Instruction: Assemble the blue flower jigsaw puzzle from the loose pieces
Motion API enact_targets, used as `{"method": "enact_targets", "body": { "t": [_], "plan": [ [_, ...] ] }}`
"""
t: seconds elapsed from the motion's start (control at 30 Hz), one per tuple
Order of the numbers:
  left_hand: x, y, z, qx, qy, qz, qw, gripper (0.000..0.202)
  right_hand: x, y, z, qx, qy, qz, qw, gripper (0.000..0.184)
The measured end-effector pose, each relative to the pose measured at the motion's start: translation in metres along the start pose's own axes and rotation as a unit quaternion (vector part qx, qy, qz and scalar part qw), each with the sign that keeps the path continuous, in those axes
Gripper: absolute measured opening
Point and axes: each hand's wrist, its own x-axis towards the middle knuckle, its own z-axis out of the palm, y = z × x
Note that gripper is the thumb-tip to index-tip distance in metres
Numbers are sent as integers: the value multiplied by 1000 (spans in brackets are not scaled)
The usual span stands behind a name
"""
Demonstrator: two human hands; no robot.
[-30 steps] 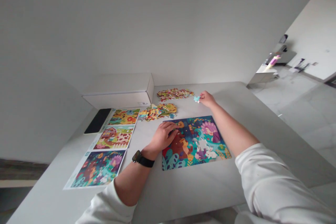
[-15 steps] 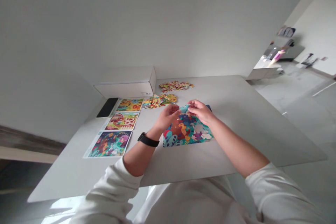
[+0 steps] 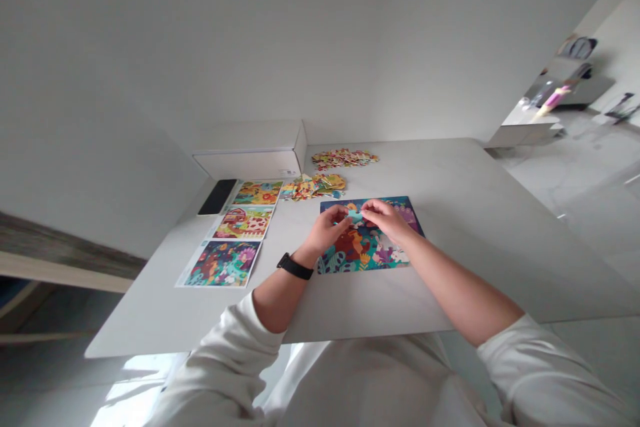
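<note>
A colourful jigsaw puzzle (image 3: pixel 387 255) lies nearly assembled in the middle of the white table (image 3: pixel 450 280). Just above it my left hand (image 3: pixel 327 230) and my right hand (image 3: pixel 383 217) meet, both pinching a small light-blue puzzle piece (image 3: pixel 355 215) between their fingertips. A black watch (image 3: pixel 295 266) is on my left wrist. Two heaps of loose puzzle pieces (image 3: pixel 314 186) lie farther back on the table, the far one (image 3: pixel 344 158) close to the wall.
Three picture cards (image 3: pixel 235 227) lie in a column at the left of the puzzle. A white box (image 3: pixel 250 150) stands against the wall, with a black phone (image 3: pixel 217 196) beside it. At the right is open floor and a distant shelf.
My right hand brought the blue piece from the far pile to above the puzzle. My left hand lifted off the puzzle and joined it on the piece. The view tilted down.
</note>
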Motion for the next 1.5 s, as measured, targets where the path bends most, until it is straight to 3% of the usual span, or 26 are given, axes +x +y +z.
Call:
{"method": "enact_targets", "body": {
  "t": [0.17,0.4,0.8,1.07,1.17,1.5],
  "plan": [
    [-2,-3,2,-8,9,3,1000,49,1,1,1,-2,21,-3,1000,34],
    [-2,-6,0,-47,10,-49,998,52,-2,-8,0,65,61,15,996,41],
    [-2,-2,1,-30,18,-36,999,50,-1,6,5,24,25,-8,999,38],
    [-1,4,2,-94,53,-63,992,52,-5,5,8,14,5,-7,1000,45],
    [-2,7,2,-114,51,-69,990,54,-6,7,9,8,-12,-5,1000,39],
    [-5,15,2,-106,46,-83,990,48,-1,13,7,-3,17,6,1000,32]
  ]
}}
